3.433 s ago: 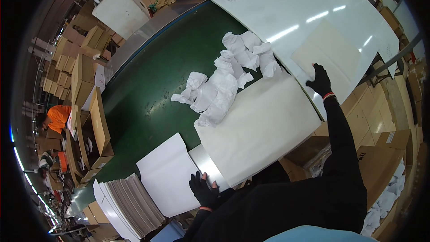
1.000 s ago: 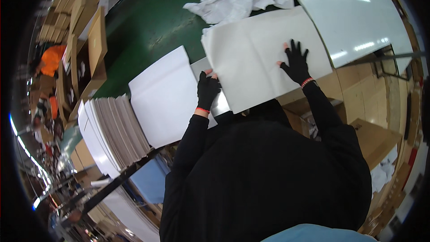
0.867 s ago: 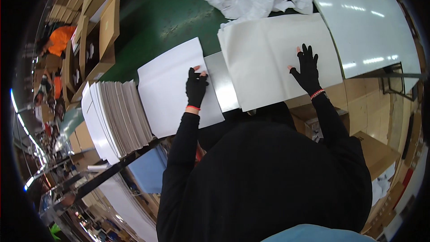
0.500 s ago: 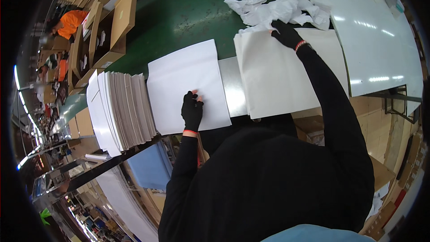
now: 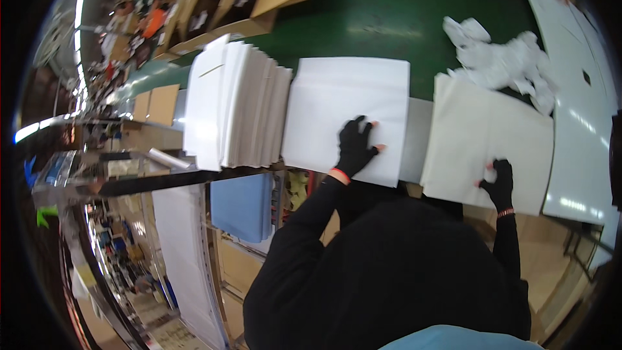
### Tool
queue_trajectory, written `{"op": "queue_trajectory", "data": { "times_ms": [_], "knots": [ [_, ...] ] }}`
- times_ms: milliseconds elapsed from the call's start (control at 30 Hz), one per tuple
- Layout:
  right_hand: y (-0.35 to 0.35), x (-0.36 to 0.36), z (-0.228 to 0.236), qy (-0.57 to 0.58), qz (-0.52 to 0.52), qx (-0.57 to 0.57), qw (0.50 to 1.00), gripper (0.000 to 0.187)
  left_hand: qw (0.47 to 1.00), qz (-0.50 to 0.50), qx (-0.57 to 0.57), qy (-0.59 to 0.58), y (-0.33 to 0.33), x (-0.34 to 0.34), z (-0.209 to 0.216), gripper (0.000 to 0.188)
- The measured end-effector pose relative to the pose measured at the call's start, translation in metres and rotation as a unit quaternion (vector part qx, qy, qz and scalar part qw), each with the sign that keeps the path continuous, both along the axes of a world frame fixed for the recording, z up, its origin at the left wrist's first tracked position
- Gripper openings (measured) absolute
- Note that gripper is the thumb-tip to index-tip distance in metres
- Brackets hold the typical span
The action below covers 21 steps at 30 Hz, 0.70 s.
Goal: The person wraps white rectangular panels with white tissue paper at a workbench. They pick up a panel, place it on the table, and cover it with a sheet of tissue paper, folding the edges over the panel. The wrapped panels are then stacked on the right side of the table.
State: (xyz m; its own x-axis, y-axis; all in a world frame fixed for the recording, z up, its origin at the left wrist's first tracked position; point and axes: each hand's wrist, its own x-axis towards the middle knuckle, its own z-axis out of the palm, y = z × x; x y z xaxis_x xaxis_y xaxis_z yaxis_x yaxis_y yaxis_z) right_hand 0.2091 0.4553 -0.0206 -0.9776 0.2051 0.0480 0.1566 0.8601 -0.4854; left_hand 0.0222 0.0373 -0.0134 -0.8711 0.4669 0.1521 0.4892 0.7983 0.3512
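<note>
1. In the head view, I see the left hand (image 5: 354,149), black-gloved, lying on the white paper (image 5: 317,104), fingers apart.
2. The right hand (image 5: 500,185) is over the near part of the cream paper (image 5: 483,129), fingers bent, thumb and forefinger apart.
3. A metal strip (image 5: 418,136) shows between the two papers.
4. A thick stack of sheets (image 5: 259,110) stands just left of the white paper; crumpled paper (image 5: 502,61) lies beyond the cream.

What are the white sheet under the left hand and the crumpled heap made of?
White sheet: probably smooth, matt paper, judging by its flat face and straight edges. Crumpled heap: likely thin, soft paper, from its creases, though plastic can't be ruled out.
</note>
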Motion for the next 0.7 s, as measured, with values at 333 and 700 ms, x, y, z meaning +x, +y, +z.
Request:
{"op": "queue_trajectory", "data": {
  "times_ms": [333, 700],
  "knots": [
    [-0.085, -0.056, 0.108, 0.049, 0.122, -0.274, 0.953, 0.01, 0.938, -0.288, 0.19, -0.021, 0.165, 0.032, 0.021, 0.06],
    [-0.008, 0.028, -0.038, 0.071, -0.041, 0.049, 0.995, 0.039, 0.878, 0.096, 0.466, -0.051, -0.025, -0.065, 0.075, 0.025]
  ]
}}
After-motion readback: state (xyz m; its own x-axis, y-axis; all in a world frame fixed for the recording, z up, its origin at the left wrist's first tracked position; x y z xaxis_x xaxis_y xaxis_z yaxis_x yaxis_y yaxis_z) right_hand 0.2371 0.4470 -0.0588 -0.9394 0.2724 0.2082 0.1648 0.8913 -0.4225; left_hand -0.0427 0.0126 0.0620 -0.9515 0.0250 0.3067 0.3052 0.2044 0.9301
